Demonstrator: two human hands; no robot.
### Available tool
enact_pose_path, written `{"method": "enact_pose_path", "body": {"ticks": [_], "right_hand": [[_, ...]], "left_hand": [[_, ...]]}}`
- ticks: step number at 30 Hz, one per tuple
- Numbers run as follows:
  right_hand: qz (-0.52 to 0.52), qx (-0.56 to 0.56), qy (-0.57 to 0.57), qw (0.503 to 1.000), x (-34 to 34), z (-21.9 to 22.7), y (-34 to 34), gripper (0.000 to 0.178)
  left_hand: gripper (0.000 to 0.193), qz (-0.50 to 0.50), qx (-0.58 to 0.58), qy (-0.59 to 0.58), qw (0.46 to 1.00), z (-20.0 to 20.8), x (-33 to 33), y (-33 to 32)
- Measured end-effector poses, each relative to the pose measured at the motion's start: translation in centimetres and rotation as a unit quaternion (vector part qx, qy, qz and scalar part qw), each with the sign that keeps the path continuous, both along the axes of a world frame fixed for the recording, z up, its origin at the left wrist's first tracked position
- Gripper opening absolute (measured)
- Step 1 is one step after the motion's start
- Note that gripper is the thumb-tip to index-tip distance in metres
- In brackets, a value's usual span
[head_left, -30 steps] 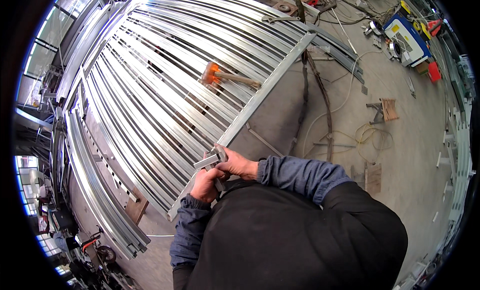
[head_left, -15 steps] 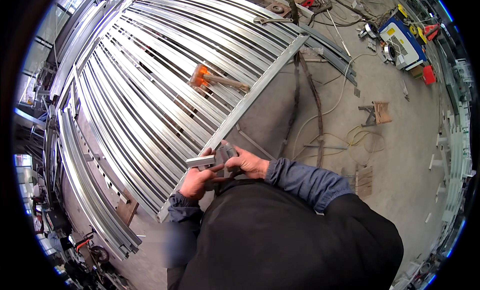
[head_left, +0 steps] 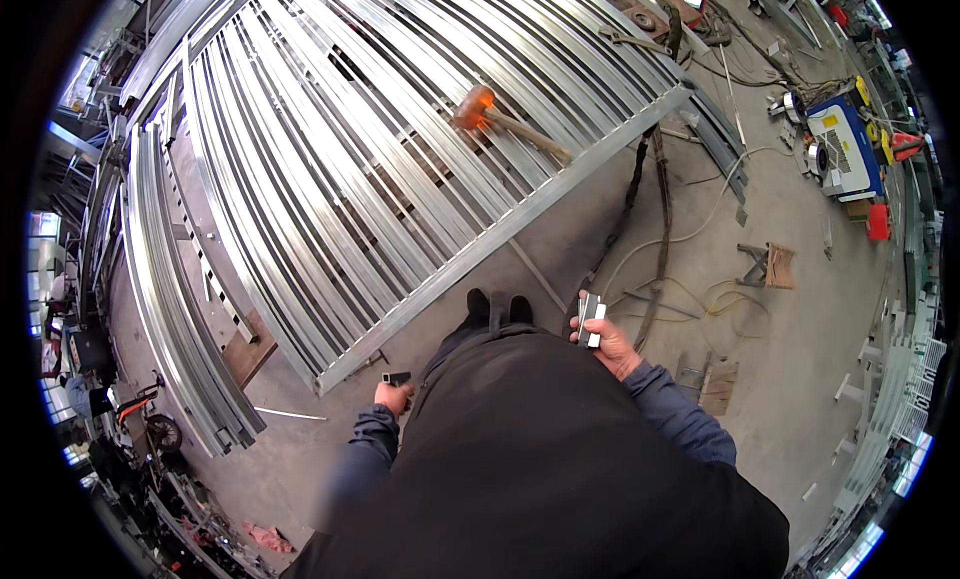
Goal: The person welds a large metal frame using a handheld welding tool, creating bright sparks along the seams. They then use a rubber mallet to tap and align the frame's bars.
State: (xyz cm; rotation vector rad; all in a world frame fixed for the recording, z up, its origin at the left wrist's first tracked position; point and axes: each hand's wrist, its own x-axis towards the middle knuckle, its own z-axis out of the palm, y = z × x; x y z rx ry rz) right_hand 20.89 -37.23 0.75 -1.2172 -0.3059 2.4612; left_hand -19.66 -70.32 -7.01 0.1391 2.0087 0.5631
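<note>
My right hand (head_left: 612, 347) is closed around short metal pieces (head_left: 588, 317), grey with a bright white-looking face, out to the right of my body. Low on the left, my left hand (head_left: 392, 397) grips a short piece of metal tube (head_left: 397, 379) whose dark end shows; most of that hand's fingers are hidden. Beyond both hands lies a large frame of parallel metal bars (head_left: 350, 179), its near rail (head_left: 480, 247) running diagonally. A mallet with an orange-brown head (head_left: 474, 107) and a wooden handle (head_left: 530, 137) rests on the bars, apart from my hands.
Long metal profiles (head_left: 170, 279) lie along the left. Hoses and a yellow cable (head_left: 735, 291) cross the floor at right, near a small stand with a wooden top (head_left: 780, 266). A blue-and-white machine (head_left: 842, 147) stands farther right. A wrench (head_left: 635, 41) lies on the frame's far corner.
My hands, together at the frame's near rail before, have parted. The right moved right with the metal pieces, the left moved down with the tube piece. The view has shifted too.
</note>
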Motion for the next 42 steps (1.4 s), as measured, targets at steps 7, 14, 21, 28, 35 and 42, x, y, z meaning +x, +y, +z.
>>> {"method": "enact_pose_path", "body": {"ticks": [7, 14, 21, 28, 35, 42], "right_hand": [[-0.022, 0.01, -0.021, 1.0, -3.7, 0.7, 0.6, 0.064], [-0.019, 0.022, -0.03, 0.999, -5.6, 1.1, 0.8, 0.062], [-0.05, 0.007, -0.05, 0.997, -4.8, -0.1, 1.5, 0.065], [-0.027, -0.019, -0.043, 0.999, -4.7, -0.8, 7.8, 0.063], [-0.012, -0.011, -0.06, 0.998, -2.9, -0.1, 12.9, 0.062], [0.017, 0.004, -0.089, 0.996, -1.9, -2.4, 13.2, 0.062]], "left_hand": [[0.027, -0.049, 0.063, 0.003, 0.997, -5.3, -1.9, -0.9], [0.019, -0.064, 0.077, -0.012, 0.995, -2.3, -3.4, 5.1], [0.039, -0.059, 0.071, -0.019, 0.996, -1.4, -2.9, 7.1], [0.027, 0.129, 0.179, -0.035, 0.975, -2.9, -1.6, 12.1], [0.019, 0.287, 0.163, -0.075, 0.941, -3.0, 0.2, 16.7], [0.018, 0.352, 0.138, -0.135, 0.916, -1.9, -0.5, 17.1]]}}
